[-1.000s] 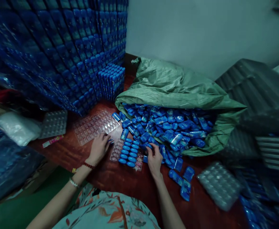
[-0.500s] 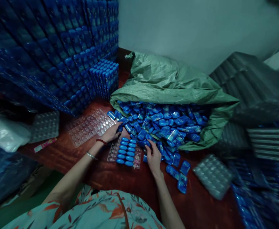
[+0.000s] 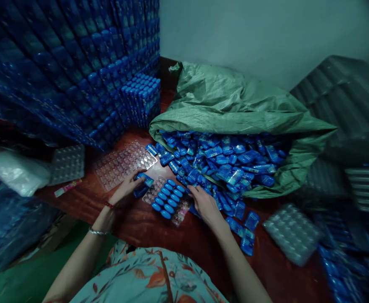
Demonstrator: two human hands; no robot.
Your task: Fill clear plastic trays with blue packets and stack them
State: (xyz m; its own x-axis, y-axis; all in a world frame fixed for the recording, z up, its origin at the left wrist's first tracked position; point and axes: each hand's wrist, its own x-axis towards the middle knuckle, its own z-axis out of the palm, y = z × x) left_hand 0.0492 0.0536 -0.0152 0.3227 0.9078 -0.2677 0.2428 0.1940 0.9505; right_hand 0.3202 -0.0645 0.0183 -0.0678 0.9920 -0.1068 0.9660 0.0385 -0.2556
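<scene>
"What are we doing with our left hand (image 3: 128, 185)?"
"We're clamping it on blue packets (image 3: 144, 180), just left of the transparent blister tray (image 3: 154, 193)."
"And our right hand (image 3: 205, 205)?"
"We're holding its fingers just beside the far right of that tray's double row of blue packs (image 3: 168, 199); we're failing to tell whether they're gripping anything."
"The green sack (image 3: 234, 113)?"
"It's lying beyond both hands."

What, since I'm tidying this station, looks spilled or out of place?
Blue packs spill from the green sack's open mouth onto the red table; a few lie at mixed angles at the heap's lower right edge. A pink strip lies askew at the left, well away from that heap.
</scene>
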